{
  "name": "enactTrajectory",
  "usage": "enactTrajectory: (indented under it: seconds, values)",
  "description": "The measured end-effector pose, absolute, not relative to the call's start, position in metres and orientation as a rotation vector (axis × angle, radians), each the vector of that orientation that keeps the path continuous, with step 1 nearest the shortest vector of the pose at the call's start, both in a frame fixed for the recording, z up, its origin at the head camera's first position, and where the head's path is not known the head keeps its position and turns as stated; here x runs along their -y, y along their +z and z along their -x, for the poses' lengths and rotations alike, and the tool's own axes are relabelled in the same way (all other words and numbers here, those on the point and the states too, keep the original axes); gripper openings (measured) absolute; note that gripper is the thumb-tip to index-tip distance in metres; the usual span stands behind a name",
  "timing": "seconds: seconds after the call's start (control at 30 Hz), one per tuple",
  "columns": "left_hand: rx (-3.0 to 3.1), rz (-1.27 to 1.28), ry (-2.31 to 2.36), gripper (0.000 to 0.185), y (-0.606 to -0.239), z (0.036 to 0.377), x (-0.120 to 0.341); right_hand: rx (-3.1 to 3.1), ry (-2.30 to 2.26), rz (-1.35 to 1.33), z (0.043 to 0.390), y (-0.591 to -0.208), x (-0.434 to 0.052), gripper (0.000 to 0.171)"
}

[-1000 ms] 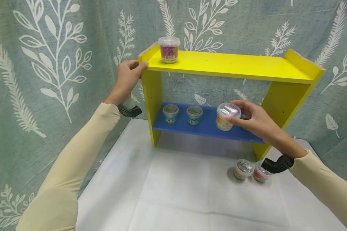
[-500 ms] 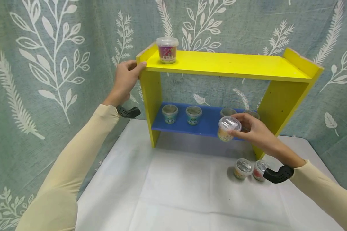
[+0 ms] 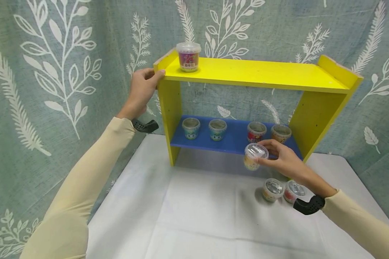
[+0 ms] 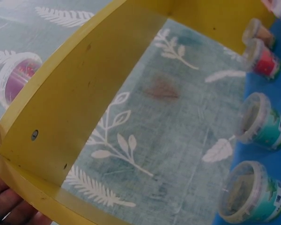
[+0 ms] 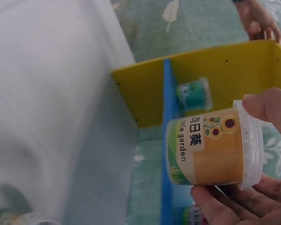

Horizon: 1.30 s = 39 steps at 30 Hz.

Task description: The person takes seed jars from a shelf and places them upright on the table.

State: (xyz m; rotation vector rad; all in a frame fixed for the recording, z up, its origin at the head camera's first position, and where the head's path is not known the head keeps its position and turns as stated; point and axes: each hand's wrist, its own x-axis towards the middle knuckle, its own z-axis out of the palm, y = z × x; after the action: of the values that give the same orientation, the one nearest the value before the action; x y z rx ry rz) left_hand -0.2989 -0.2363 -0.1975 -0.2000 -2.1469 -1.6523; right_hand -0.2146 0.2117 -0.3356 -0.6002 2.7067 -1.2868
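Head view first: the right hand [image 3: 280, 158] pinches a small orange-labelled cup [image 3: 254, 157] by its clear lid and holds it in the air, just in front of the blue shelf's [image 3: 233, 141] front edge and above the white bench [image 3: 201, 212]. The right wrist view shows the grip plainly (thumb on one side of the rim, fingers curled under the other), with a sunflower label turned to the lens. The left hand [image 3: 142, 90] grips the left end of the yellow top shelf [image 3: 262, 73], thumb laid over its front corner, steadying the rack.

As for progress, it looks like a sorting job partly through: two teal cups [image 3: 191, 128] sit toward the left end of the blue shelf, a red cup [image 3: 256, 131] and a brown cup [image 3: 280, 133] toward its right end, and a purple cup [image 3: 188, 56] stands alone at the left end of the top shelf. Two more cups [image 3: 273, 189] wait on the bench near the rack's right foot, touching or nearly so.

Against the frame a second ago, the orange-labelled cup has come down and forward: then it sat level with the blue shelf, hiding the cups behind it; now it hangs below the shelf edge, and the red and brown cups show in full. The left hand has not budged.
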Motion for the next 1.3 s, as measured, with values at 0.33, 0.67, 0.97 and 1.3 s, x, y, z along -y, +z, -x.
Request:
enactTrajectory:
  seconds: [0.33,0.67,0.97,1.3]
  values:
    - [2.144,0.2,-1.662,0.046,-0.198,0.3,0.235,-2.699,-1.289,0.593,0.215,-0.366,-0.215,0.067]
    - [2.143,0.192,-1.663,0.045,-0.199,0.3,0.236,-2.763,-1.213,0.592,0.217,-0.393,-0.217,0.067]
    - [2.147,0.191,-1.653,0.046,-0.199,0.299,0.235,-2.805,-1.152,0.611,0.22,-0.408,-0.22,0.065]
    - [2.15,0.201,-1.651,0.046,-0.198,0.298,0.236,-2.831,-1.085,0.682,0.222,-0.43,-0.22,0.064]
